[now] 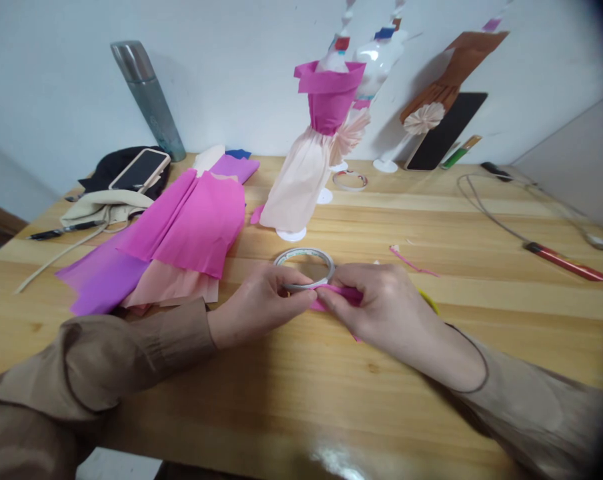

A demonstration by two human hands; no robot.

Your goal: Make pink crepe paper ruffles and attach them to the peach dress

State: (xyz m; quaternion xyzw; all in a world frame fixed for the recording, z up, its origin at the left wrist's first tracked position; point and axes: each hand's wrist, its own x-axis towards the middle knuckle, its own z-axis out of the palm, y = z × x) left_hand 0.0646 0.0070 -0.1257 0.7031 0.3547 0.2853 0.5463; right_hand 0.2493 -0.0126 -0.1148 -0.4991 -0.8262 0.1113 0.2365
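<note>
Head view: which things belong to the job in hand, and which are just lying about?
Job in hand, apparently:
round white tape roll, touched by the left hand;
bright pink paper strip, pinched by the right hand;
probably the loose pink paper sheets.

Lying about, apparently:
grey-green metal flask;
pale-cased black smartphone;
slim black pen.
</note>
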